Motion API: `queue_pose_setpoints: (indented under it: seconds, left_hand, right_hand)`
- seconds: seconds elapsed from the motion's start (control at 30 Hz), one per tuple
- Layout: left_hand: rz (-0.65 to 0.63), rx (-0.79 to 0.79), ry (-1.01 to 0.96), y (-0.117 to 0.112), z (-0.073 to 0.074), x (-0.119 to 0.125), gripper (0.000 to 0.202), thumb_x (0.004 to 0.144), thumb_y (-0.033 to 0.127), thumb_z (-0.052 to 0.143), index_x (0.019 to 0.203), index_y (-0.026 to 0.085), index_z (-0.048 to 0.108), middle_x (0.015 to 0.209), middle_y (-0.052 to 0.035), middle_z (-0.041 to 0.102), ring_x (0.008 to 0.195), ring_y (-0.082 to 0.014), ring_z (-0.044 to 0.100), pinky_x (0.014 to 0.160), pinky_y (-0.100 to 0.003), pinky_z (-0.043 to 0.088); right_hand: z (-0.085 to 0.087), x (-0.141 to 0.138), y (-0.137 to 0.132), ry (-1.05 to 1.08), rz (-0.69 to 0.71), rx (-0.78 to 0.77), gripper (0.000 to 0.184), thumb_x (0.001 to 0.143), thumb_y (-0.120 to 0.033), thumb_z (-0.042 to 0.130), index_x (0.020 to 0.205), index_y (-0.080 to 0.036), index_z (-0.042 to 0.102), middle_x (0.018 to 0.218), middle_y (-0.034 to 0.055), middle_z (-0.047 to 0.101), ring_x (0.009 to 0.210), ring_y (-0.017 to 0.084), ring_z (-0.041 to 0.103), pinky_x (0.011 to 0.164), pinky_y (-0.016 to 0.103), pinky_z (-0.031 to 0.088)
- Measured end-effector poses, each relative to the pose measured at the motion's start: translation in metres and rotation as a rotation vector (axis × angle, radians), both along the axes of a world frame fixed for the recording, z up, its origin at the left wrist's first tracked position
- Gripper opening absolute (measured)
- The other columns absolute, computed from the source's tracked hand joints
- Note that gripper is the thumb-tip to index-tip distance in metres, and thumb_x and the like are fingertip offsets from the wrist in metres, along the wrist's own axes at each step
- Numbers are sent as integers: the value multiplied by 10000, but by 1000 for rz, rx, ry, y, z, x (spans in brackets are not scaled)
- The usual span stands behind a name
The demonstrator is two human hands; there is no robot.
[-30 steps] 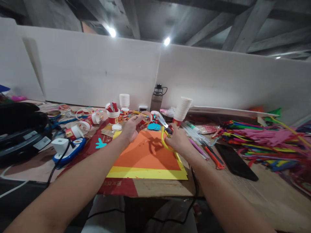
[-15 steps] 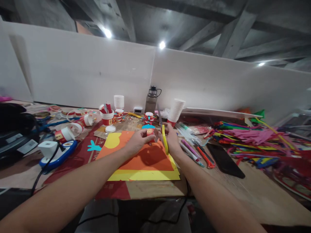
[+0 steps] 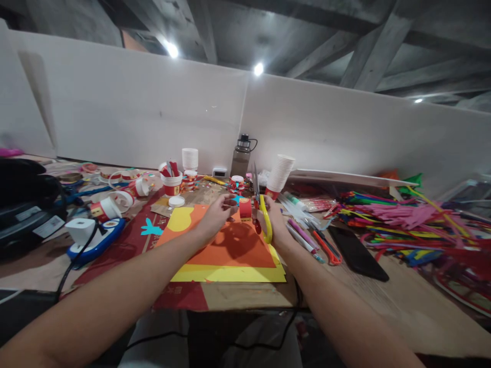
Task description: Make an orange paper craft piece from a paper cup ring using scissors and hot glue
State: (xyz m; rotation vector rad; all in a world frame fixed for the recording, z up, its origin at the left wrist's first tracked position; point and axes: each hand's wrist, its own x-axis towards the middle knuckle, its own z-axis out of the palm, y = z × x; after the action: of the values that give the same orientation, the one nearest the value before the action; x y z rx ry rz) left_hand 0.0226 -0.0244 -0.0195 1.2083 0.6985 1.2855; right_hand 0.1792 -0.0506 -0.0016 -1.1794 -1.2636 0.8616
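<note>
In my right hand [image 3: 276,221] is a pair of scissors [image 3: 265,225] with yellow handles, its blades pointing up and away. A small curved red piece of paper cup [image 3: 244,210] is in front of the right fingers, seemingly held by their tips. My left hand [image 3: 219,215] is just left of that piece, thumb and fingers apart, with a narrow gap showing between them and it. Below both hands lies orange paper [image 3: 238,255] on top of yellow paper [image 3: 230,275]. A blue paper cutout [image 3: 151,227] rests to the left.
Paper cups [image 3: 281,174] stand stacked beside a dark bottle [image 3: 241,157]. Markers [image 3: 301,235], a phone [image 3: 358,253] and colourful pipe cleaners [image 3: 399,217] lie on the right. A blue power strip [image 3: 95,243] and cut cups [image 3: 105,209] are on the left.
The left fingers have come off the red cup piece and moved slightly left and up. The piece has turned and now shows more of its curved side, near the right hand.
</note>
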Motion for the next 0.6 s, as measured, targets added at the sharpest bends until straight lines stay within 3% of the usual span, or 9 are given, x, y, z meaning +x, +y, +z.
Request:
queue_pose_setpoints:
  seconds: [0.07, 0.13, 0.2, 0.3, 0.47, 0.6]
  left_hand:
    - [-38, 53, 51, 2, -1, -1, 458, 642, 263, 803, 1061, 186, 634, 958, -53, 654, 770, -146, 605, 574, -223, 483]
    - [-65, 83, 69, 2, -2, 0, 349, 642, 243, 793, 958, 161, 667, 833, -37, 668, 677, -129, 596, 570, -223, 468]
    - [-53, 71, 66, 2, -1, 0, 229, 643, 246, 780, 813, 137, 671, 685, -13, 643, 579, -113, 567, 554, -227, 455]
    - [-7, 42, -21, 3, 2, 0, 202, 606, 235, 781, 719, 131, 650, 603, 6, 619, 514, -100, 540, 522, -224, 436]
    - [47, 16, -293, 11, 20, -8, 226, 587, 259, 745, 761, 150, 650, 625, 11, 637, 578, -117, 598, 538, -211, 454]
    - [151, 15, -388, 18, 35, -17, 216, 567, 237, 754, 719, 168, 617, 578, 46, 603, 542, -93, 572, 529, -187, 443]
  right_hand:
    - [-1, -3, 0, -30, 4, 4, 417, 637, -280, 633, 1029, -218, 508, 555, -101, 467, 446, 99, 454, 412, 209, 377]
    - [-2, -6, 0, -61, 19, 13, 425, 626, -295, 663, 1013, -218, 509, 587, -85, 496, 484, 109, 474, 446, 225, 404]
    - [-5, -9, 1, -69, 55, 22, 458, 607, -307, 696, 1013, -216, 505, 640, -66, 530, 535, 116, 495, 492, 237, 431]
    - [-8, -11, 0, -81, 112, 59, 475, 655, -326, 685, 1078, -216, 497, 709, -49, 549, 582, 119, 497, 522, 239, 428]
    - [-5, -11, -8, -341, 73, 197, 406, 792, -345, 606, 1168, -233, 505, 860, -1, 586, 731, 153, 542, 664, 285, 465]
    - [1, -13, -15, -554, 41, 248, 390, 826, -375, 577, 1166, -201, 499, 990, 55, 583, 854, 187, 536, 790, 338, 452]
